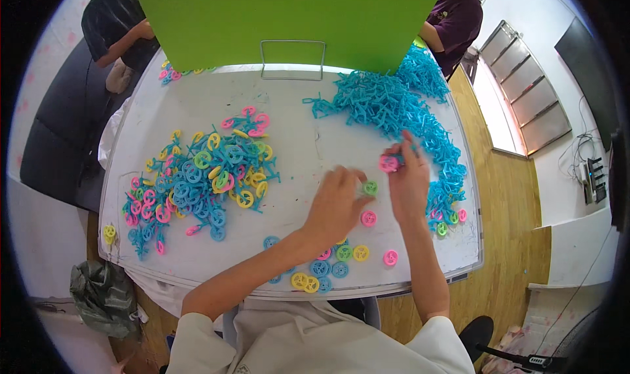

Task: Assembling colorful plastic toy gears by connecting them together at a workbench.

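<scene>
My right hand (409,180) grips a small pink plastic wheel (388,164), with a blue piece against it. Its fingertips are a little blurred. To its left, my left hand (335,202) has thumb and fingertips closed at the edge of a light green wheel (371,188). A loose pink wheel (369,218) lies on the white table just below that one. Nearer me, another pink wheel (391,258) and a cluster of blue, yellow and green wheels, including a blue wheel (340,269), lie partly behind my left forearm.
A heap of blue stick-like plastic parts (387,105) spreads along the right side of the table (289,124). On the left is a pile of colored wheels with blue parts (197,177). A green panel (282,19) with a wire stand rises at the far edge. Two people sit beyond it.
</scene>
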Tool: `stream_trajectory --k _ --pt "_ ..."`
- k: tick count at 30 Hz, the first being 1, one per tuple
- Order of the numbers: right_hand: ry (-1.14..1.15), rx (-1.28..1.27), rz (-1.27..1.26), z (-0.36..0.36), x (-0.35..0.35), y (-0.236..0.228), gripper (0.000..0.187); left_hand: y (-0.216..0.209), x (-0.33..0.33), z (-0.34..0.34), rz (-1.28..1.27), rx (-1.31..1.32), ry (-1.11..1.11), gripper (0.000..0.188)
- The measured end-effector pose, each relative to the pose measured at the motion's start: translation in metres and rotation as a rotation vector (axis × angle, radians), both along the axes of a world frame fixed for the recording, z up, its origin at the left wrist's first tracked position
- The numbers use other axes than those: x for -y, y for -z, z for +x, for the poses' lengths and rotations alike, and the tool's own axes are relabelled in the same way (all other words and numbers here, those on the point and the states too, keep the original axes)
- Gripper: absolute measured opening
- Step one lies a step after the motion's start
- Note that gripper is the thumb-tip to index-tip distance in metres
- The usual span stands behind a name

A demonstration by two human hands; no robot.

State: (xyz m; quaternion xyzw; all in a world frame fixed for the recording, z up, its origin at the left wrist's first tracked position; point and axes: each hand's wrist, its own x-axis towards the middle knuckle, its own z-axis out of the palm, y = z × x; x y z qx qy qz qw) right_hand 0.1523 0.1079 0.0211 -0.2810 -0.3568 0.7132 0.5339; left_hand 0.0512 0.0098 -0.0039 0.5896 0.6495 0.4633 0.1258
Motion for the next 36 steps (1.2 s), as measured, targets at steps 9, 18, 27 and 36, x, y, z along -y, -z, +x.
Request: stream_trajectory --k 9,18,27,36 --pt "-0.173 0.445 0.189 0.008 -0.007 0.002 0.020 0.011 -0.001 -0.001 -0.102 0.083 0.257 0.017" --pt "-0.268 0.717 0.397 -0.003 0.011 0.010 0.020 -0.020 0.001 -0.050 -0.170 0.950 0.058 0.021" --pt "-0.317 0.776 0.470 -0.014 0.021 0.012 0.015 -0.001 -0.003 -0.058 -0.187 0.802 0.019 0.004" --pt "-0.419 0.591 0.246 -0.013 0.020 0.020 0.026 0.006 -0.004 -0.052 -0.062 0.566 -0.020 0.005"
